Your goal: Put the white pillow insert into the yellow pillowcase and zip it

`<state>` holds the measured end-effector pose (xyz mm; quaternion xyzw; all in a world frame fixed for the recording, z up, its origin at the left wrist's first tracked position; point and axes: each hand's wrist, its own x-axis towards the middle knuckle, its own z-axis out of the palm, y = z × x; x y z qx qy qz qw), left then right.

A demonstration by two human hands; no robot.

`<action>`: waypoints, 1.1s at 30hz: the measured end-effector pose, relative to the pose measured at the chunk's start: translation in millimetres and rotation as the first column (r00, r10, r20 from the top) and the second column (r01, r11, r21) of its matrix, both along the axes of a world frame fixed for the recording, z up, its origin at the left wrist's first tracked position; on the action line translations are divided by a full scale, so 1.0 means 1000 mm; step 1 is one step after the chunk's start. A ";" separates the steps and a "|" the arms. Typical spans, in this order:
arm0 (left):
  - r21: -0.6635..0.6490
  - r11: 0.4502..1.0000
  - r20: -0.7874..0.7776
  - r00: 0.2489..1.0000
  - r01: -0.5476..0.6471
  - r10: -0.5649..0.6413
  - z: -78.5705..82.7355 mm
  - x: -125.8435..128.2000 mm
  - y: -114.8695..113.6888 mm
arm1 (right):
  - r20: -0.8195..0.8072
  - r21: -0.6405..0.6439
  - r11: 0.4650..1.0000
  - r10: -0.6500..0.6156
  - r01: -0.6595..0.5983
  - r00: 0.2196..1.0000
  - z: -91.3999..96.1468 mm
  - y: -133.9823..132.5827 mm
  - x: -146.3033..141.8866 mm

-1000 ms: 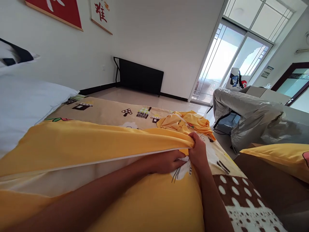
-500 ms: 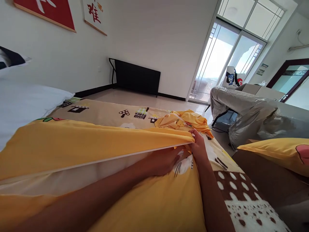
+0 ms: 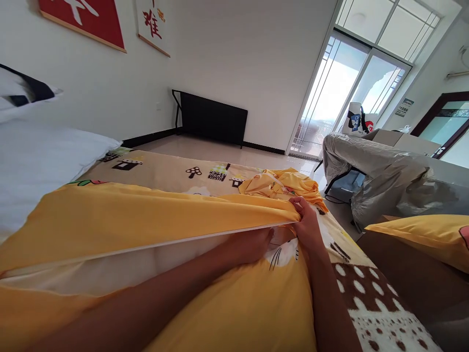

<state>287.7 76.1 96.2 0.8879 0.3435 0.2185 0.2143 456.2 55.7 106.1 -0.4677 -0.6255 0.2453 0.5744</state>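
A yellow pillowcase [image 3: 234, 303] with a printed whiskered white animal face lies closest to me, its long side gaping. White filling or lining [image 3: 135, 271] shows inside the opening. My right hand [image 3: 308, 222] pinches the upper edge at the right-hand end of the opening. My left hand [image 3: 254, 246] is closed like a fist in the mouth of the opening, just left of my right hand. Its fingertips are turned away, so what they grip is hidden. Whitish cloth shows beside its knuckles.
Beneath lies a bed with a beige printed sheet [image 3: 164, 171]. A white pillow [image 3: 54, 156] lies at left, crumpled yellow cloth [image 3: 293, 186] at the far edge. Another yellow pillow [image 3: 421, 232] rests on a brown surface at right. Behind stands plastic-covered furniture [image 3: 381, 161].
My left hand has drawn slightly away from my right hand, and its fingers are curled tighter. My right hand keeps its pinch on the edge. The view has shifted a little.
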 end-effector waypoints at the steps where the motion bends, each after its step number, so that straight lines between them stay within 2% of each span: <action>1: -0.001 1.000 0.009 1.000 0.002 -0.002 0.001 0.000 -0.001 | 0.056 0.028 0.999 -0.037 0.035 0.998 0.000 -0.001 0.000; 3: 0.032 0.999 0.042 0.999 0.026 -0.027 0.001 -0.001 -0.002 | 0.175 0.092 0.984 -0.166 0.151 0.971 0.000 -0.001 0.000; 5: 0.073 0.997 0.063 0.997 0.040 -0.044 0.001 -0.002 -0.002 | 0.281 0.161 0.949 -0.308 0.272 0.909 -0.001 -0.001 -0.001; 8: 0.099 0.994 0.053 0.998 0.036 -0.042 -0.001 -0.002 0.000 | 0.336 0.241 0.912 -0.399 0.332 0.853 -0.003 0.000 -0.004; 12: 0.141 0.988 0.051 0.997 0.055 -0.063 -0.001 -0.002 0.000 | 0.269 0.277 0.911 -0.378 0.304 0.886 -0.001 -0.002 -0.008; 18: 0.155 0.984 0.059 0.994 0.085 -0.096 0.001 -0.002 -0.002 | 0.269 0.182 0.948 -0.305 0.263 0.914 -0.003 0.000 -0.007; 26: 0.166 0.982 0.070 0.992 0.094 -0.107 0.004 -0.003 -0.004 | 0.444 0.099 0.929 -0.361 0.355 0.820 -0.007 0.006 -0.001; 33: 0.138 0.981 0.099 0.983 0.139 -0.153 0.010 -0.004 -0.007 | 0.459 0.056 0.938 -0.329 0.343 0.826 -0.010 0.008 -0.001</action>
